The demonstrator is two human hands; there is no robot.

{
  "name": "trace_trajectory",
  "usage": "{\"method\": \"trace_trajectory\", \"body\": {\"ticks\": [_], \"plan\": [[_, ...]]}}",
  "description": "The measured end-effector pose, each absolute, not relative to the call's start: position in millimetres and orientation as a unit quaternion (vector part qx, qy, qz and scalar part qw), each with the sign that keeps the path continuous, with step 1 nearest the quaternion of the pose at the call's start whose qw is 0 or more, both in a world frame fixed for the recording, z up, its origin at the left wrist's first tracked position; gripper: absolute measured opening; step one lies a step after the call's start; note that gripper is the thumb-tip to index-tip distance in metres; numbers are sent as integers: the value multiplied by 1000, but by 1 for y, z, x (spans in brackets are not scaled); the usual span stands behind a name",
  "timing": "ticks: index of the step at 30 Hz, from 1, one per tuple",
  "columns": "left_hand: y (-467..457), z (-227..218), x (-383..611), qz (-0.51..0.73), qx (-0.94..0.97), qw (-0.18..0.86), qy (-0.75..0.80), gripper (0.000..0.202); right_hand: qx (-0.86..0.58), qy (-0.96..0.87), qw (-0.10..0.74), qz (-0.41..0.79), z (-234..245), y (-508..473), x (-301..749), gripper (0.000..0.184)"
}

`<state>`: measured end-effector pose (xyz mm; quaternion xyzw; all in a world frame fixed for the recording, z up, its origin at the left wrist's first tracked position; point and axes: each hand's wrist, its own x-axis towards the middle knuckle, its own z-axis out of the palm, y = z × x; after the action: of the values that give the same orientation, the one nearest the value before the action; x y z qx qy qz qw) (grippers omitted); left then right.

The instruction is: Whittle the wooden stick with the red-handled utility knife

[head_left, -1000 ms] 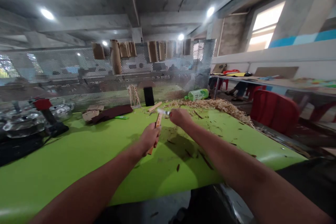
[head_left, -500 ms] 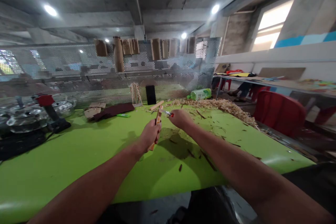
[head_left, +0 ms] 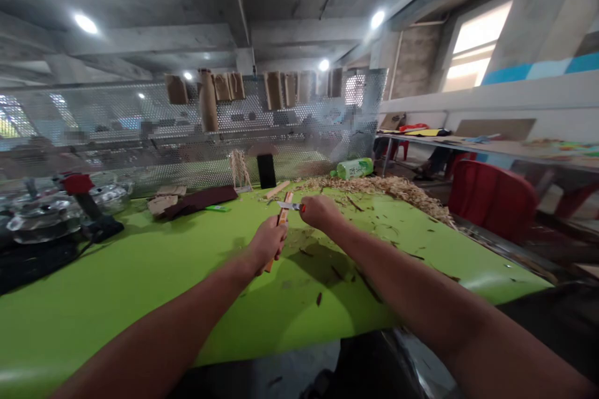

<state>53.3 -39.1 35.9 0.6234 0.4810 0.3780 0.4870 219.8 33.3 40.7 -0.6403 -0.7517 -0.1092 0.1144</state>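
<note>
One wooden stick (head_left: 282,217) within left fingers (head_left: 276,240)

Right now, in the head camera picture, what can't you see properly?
Head view:
- The handle of the knife: mostly hidden inside the grip of the right hand.
- The middle of the wooden stick: hidden by the left hand.
- Things behind the perforated metal screen: blurred by its holes.
</note>
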Motion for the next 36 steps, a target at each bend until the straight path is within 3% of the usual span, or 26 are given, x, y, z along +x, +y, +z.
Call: {"method": "trace_trajectory", "body": {"ticks": [9, 15, 28, 36], "plan": [[-66, 41, 61, 325, 663, 520, 429, 23, -801, -575, 167, 22, 46, 68, 305, 38], [-34, 29, 48, 390, 623, 512, 445, 12, -744, -630, 223, -4, 47, 61, 275, 40], [-32, 25, 50, 394, 629, 492, 456, 20, -644, -747, 136, -91, 42, 28, 224, 37], [-42, 36, 54, 379, 629, 492, 467, 12, -653, -738, 131, -111, 45, 35, 230, 38]]}}
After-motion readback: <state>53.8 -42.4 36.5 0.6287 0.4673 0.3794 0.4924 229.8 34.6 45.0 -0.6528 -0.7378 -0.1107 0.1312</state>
